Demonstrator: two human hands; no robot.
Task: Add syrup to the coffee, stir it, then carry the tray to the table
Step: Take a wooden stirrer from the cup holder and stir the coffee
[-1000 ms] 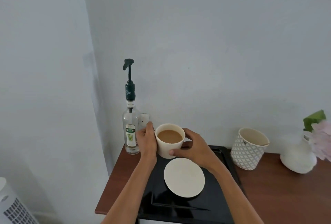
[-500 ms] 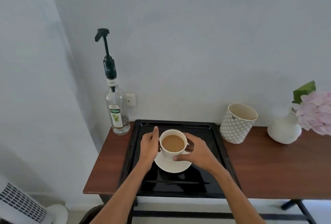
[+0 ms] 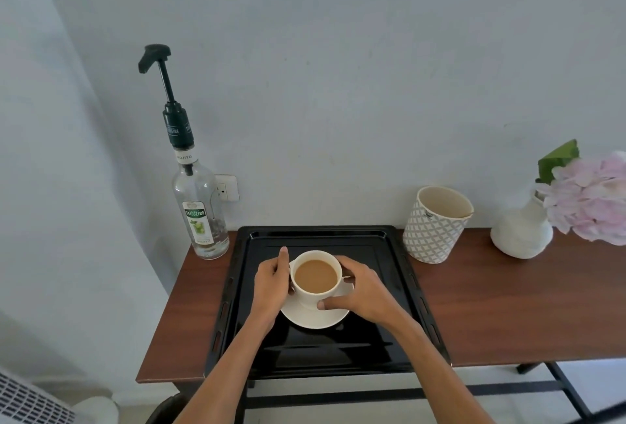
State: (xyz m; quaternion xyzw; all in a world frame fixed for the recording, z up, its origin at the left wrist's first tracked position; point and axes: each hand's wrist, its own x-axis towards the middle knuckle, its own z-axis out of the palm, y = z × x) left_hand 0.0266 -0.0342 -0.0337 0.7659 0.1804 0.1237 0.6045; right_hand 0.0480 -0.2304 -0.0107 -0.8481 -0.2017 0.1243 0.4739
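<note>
Fingers (image 3: pixel 330 304) of both hands curl around a white cup of milky coffee (image 3: pixel 316 277), one hand on each side. The left hand (image 3: pixel 271 283) presses flat against the cup's left wall with the index finger pointing away from the viewer. The right hand (image 3: pixel 360 288) wraps the right wall, thumb across the cup's near side; its palm hides the cup's handle, if there is one on that side. The cup sits on a white saucer (image 3: pixel 313 317), or just above it; contact cannot be confirmed. The saucer rests near the middle of a black tray (image 3: pixel 403 291), which lies on a dark wooden side table (image 3: pixel 508 298) against a pale wall.

At the table's back left corner, just beside the tray, a clear syrup bottle (image 3: pixel 200 217) stands upright, its tall black pump (image 3: pixel 159 61) raised and its spout facing left, away from the cup. At right stand a patterned empty cup (image 3: pixel 435 225) and a white vase (image 3: pixel 521 230) of pink flowers. No spoon is in view.

The step in hand appears to be settling the cup. To do it well, keep the cup level, since the coffee is fairly high, centre it on the saucer, and let go gently, one hand at a time. The cup is well apart from the pump spout, so syrup will need one brought to the other.
</note>
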